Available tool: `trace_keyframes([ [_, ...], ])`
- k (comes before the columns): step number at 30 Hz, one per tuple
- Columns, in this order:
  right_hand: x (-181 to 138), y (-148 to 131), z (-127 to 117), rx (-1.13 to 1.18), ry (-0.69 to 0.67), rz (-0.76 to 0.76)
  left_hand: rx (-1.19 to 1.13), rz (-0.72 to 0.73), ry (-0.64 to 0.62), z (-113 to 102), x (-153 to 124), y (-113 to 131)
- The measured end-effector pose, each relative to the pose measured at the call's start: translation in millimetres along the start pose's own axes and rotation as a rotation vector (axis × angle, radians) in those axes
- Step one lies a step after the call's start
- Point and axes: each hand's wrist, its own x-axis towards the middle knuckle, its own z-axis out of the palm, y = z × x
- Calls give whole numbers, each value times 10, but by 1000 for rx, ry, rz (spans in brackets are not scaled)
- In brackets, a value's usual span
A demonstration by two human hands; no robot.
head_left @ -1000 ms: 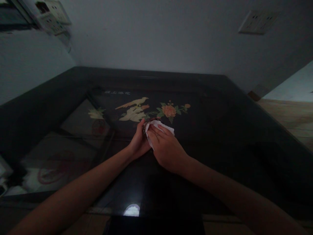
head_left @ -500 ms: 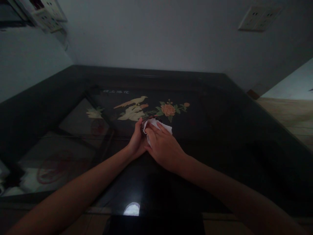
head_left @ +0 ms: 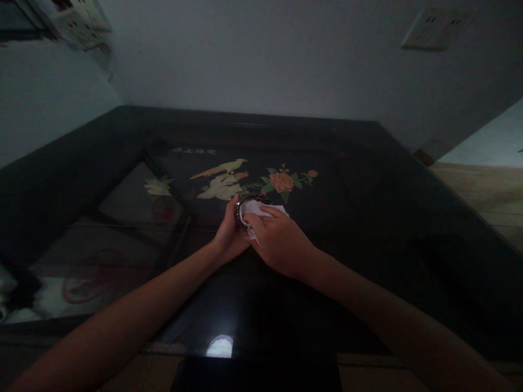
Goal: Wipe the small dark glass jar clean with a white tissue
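Observation:
My left hand (head_left: 229,235) is closed around the side of a dark, shiny round object (head_left: 238,209) with a curved, glinting rim. Its exact kind is too dim to make out. White tissue (head_left: 251,207) lies against the inside of that rim, bunched under the fingers of my right hand (head_left: 280,239). The right fingers are bent and press the tissue into the object. Both hands are close together above the dark glossy tabletop (head_left: 327,305). Much of the round object is hidden by the tissue and my fingers.
A flower-and-bird picture (head_left: 223,188) decorates the tabletop beyond my hands. At the far side stands a pale wall with a socket plate (head_left: 439,28) at right and more sockets (head_left: 79,27) at upper left. White items (head_left: 8,294) sit at the left edge.
My right hand has shifted slightly and its fingers are more curled into the tissue. More of the object's dark rim shows now. My left hand keeps its grip.

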Motion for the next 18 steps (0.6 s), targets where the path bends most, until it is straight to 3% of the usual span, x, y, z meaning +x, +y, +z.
trace_keyframes([
  [8,-34,-46,192,-296,113,69,7,59,-19,0,7,-65],
  [14,-53,-138,249,-430,86,181,76,234,-30,15,23,-126],
  [18,-48,-173,189,-396,37,198,120,291,-37,22,12,-136],
])
